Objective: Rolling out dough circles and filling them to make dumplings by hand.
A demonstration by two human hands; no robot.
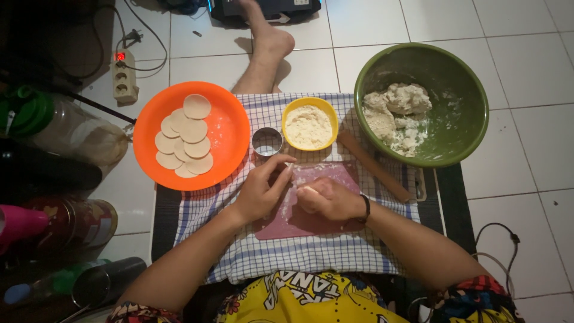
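At the bottom of the frame a yellow patterned garment lies across the person's lap, and both forearms reach up over a blue-checked cloth spread on the tiled floor. In the centre, on a pink mat, the right hand is curled down over a small lump of dough, pressing it; only a pale edge of the lump shows. The left hand rests just beside it, fingers loosely bent and touching the mat, holding nothing.

Just above the hands stand a small round metal cutter and a yellow bowl of flour. A wooden rolling pin lies slantwise to the right. To the left an orange plate carries overlapping dough discs; upper right, a green bowl holds the remaining dough mass.

The risks, as I judge them: the mat looks scarcely floured, so the pressed lump could stick and tear. The overlapped discs may fuse together. The pin, lying loose on soft cloth, could roll off.
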